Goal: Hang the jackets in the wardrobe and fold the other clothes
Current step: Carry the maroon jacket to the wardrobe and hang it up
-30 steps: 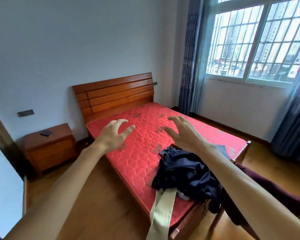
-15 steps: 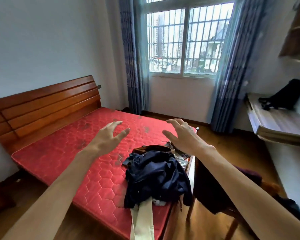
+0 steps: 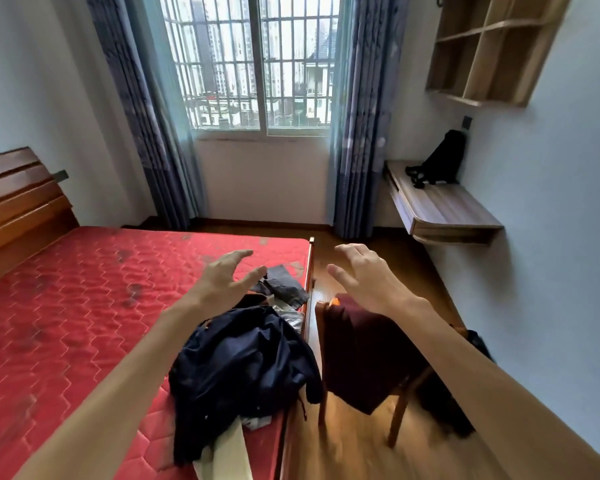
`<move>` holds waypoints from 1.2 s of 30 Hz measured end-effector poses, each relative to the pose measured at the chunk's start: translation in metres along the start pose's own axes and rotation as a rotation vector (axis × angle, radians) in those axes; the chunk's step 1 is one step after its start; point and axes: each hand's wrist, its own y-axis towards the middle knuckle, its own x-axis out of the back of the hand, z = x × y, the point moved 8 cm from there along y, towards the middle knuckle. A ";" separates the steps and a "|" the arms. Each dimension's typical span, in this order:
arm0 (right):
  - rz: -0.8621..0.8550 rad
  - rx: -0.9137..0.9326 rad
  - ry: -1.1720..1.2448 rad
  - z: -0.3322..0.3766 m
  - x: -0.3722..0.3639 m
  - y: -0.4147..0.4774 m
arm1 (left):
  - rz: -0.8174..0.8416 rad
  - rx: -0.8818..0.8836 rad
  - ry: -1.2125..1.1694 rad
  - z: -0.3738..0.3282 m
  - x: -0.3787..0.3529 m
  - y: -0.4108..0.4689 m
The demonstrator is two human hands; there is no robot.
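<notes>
Fingers (image 3: 238, 255) of the left hand (image 3: 222, 280) are spread and slightly curled, holding nothing; fingers (image 3: 352, 250) of the right hand (image 3: 368, 277) are likewise spread and empty. Both arms reach forward, palms facing inward, the hands apart from each other. Below and nearer than the left fingers, a crumpled navy jacket (image 3: 243, 368) lies on the red mattress (image 3: 66, 323) at the corner of the bed, on top of a heap of other clothes. A grey garment (image 3: 284, 282) lies just beside the left thumb, on its right side; whether the two touch cannot be told. A pale cream piece (image 3: 226, 455) hangs out from under the jacket, nearest the viewer. Below the right fingers, a maroon garment (image 3: 364, 351) is draped over a wooden chair (image 3: 400, 410) standing just beside the bed. Beyond both hands are a barred window (image 3: 257, 64) and blue curtains (image 3: 357, 116). Far right of the right fingers, a wall-mounted counter (image 3: 447, 209) carries a black bag (image 3: 440, 161), with open shelves (image 3: 492, 46) above.
</notes>
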 end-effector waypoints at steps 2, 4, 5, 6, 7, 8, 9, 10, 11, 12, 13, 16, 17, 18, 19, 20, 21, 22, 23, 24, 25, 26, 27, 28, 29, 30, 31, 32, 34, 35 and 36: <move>-0.011 -0.027 0.003 -0.028 0.002 0.009 | 0.028 -0.025 0.005 -0.010 -0.020 0.027; -0.014 -0.062 0.019 -0.057 0.005 0.018 | 0.059 -0.039 0.002 -0.021 -0.043 0.053; -0.012 -0.082 0.028 -0.073 0.005 0.021 | 0.074 -0.045 -0.007 -0.027 -0.056 0.065; -0.009 -0.100 0.035 -0.089 0.004 0.024 | 0.089 -0.044 -0.018 -0.030 -0.070 0.077; -0.001 -0.122 0.043 -0.105 0.002 0.026 | 0.104 -0.043 -0.025 -0.034 -0.085 0.088; 0.012 -0.145 0.047 -0.122 -0.001 0.028 | 0.127 -0.037 -0.029 -0.036 -0.102 0.099; 0.029 -0.169 0.049 -0.139 -0.006 0.030 | 0.156 -0.030 -0.034 -0.038 -0.119 0.109; 0.046 -0.190 0.048 -0.155 -0.011 0.031 | 0.186 -0.018 -0.044 -0.038 -0.136 0.117; 0.059 -0.212 0.052 -0.171 -0.016 0.031 | 0.216 -0.001 -0.057 -0.038 -0.153 0.125; 0.068 -0.231 0.059 -0.187 -0.022 0.032 | 0.243 0.021 -0.067 -0.036 -0.169 0.133; 0.079 -0.249 0.066 -0.202 -0.029 0.033 | 0.264 0.039 -0.076 -0.035 -0.184 0.140; 0.144 -0.301 0.083 -0.244 -0.055 0.033 | 0.330 0.090 -0.096 -0.029 -0.230 0.159; 0.170 -0.316 0.091 -0.256 -0.065 0.031 | 0.343 0.095 -0.104 -0.028 -0.242 0.161; 0.198 -0.336 0.106 -0.269 -0.076 0.029 | 0.365 0.108 -0.109 -0.026 -0.257 0.164; 0.220 -0.361 0.127 -0.282 -0.087 0.026 | 0.398 0.126 -0.105 -0.022 -0.273 0.165; 0.246 -0.394 0.146 -0.295 -0.100 0.022 | 0.447 0.150 -0.098 -0.018 -0.290 0.163; 0.275 -0.432 0.151 -0.309 -0.112 0.017 | 0.500 0.180 -0.098 -0.012 -0.308 0.160; 0.311 -0.470 0.144 -0.321 -0.124 0.011 | 0.550 0.214 -0.099 -0.006 -0.323 0.156; 0.351 -0.506 0.132 -0.331 -0.136 0.005 | 0.584 0.240 -0.097 -0.001 -0.337 0.153; 0.385 -0.530 0.118 -0.340 -0.145 0.000 | 0.595 0.252 -0.085 0.003 -0.347 0.150; 0.414 -0.539 0.099 -0.345 -0.153 -0.003 | 0.581 0.252 -0.070 0.005 -0.353 0.151; 0.438 -0.533 0.075 -0.349 -0.158 -0.004 | 0.557 0.255 -0.068 0.006 -0.356 0.154; 0.458 -0.514 0.055 -0.349 -0.161 -0.002 | 0.536 0.264 -0.095 0.007 -0.359 0.157; 0.477 -0.487 0.042 -0.348 -0.164 -0.001 | 0.523 0.291 -0.153 0.008 -0.360 0.160; 0.490 -0.450 0.027 -0.346 -0.167 0.002 | 0.513 0.331 -0.234 0.008 -0.362 0.161; 0.491 -0.408 0.015 -0.343 -0.168 0.004 | 0.500 0.373 -0.309 0.008 -0.362 0.160; 0.470 -0.369 0.018 -0.340 -0.168 0.008 | 0.473 0.401 -0.382 0.006 -0.362 0.160; 0.427 -0.341 0.048 -0.337 -0.168 0.011 | 0.437 0.413 -0.432 0.004 -0.362 0.160; 0.310 -0.312 0.162 -0.331 -0.163 0.020 | 0.383 0.411 -0.513 -0.007 -0.362 0.161; 0.275 -0.303 0.207 -0.327 -0.161 0.025 | 0.372 0.408 -0.550 -0.015 -0.360 0.161; 0.265 -0.295 0.230 -0.321 -0.160 0.028 | 0.364 0.395 -0.580 -0.025 -0.357 0.161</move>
